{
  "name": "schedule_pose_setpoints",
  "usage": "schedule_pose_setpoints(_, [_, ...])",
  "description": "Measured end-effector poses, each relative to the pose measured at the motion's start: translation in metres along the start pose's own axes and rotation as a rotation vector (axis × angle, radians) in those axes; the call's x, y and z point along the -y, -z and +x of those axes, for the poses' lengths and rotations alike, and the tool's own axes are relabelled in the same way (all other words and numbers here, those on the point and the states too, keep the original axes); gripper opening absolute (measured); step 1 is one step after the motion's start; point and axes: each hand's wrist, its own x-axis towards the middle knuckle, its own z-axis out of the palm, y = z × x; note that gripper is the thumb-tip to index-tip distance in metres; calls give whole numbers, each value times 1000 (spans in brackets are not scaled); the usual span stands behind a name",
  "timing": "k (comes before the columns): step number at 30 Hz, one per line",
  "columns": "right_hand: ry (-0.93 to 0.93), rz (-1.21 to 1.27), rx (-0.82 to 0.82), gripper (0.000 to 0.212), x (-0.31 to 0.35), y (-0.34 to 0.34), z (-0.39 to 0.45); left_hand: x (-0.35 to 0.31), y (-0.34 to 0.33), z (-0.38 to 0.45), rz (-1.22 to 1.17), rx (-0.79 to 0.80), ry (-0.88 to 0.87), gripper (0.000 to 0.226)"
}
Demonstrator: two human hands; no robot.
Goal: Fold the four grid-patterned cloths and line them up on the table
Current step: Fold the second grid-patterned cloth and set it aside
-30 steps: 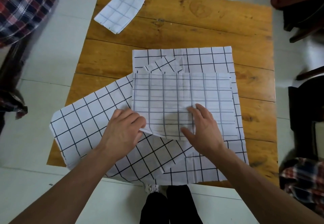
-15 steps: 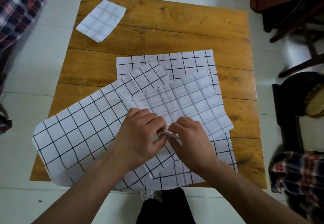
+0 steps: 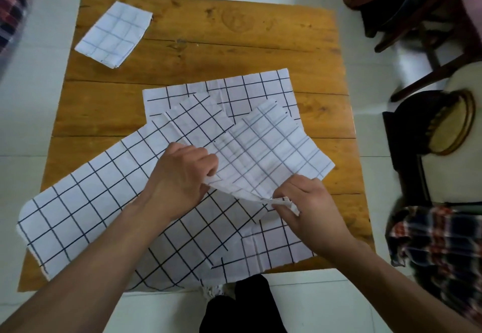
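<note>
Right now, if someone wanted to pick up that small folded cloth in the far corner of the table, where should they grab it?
I'd pinch the folded cloth at its near short edge, coming from the person's side. It lies flat and slanted on the table, apart from the other cloths; its stacked layer edges show there, so one pinch likely catches every layer.

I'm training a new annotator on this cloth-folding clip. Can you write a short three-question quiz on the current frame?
1. True or false: a folded cloth already lies at the far left corner of the wooden table.
2. Which hands grip the half-folded cloth? A) left only B) right only C) both
3. Fill in: under the cloth being folded lie ___ unfolded grid cloths.

Key:
1. True.
2. C: the left hand holds its near left edge, the right hand pinches its near corner.
3. Two: a diagonal cloth and a square-set cloth beneath it.
</note>
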Motion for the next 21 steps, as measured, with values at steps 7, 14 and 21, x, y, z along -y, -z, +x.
schedule_pose_setpoints(7, [26,69,-42,23,22,-16,10,3,20,-57,85,81,173,57])
schedule_pose_setpoints(14, [15,100,-106,28,26,-23,26,-15,18,-92,81,10,256,53])
schedule_pose_setpoints(21, [-127,194,-5,42,-13,-8,0,-11,-3,-89,-16,-10,339,41])
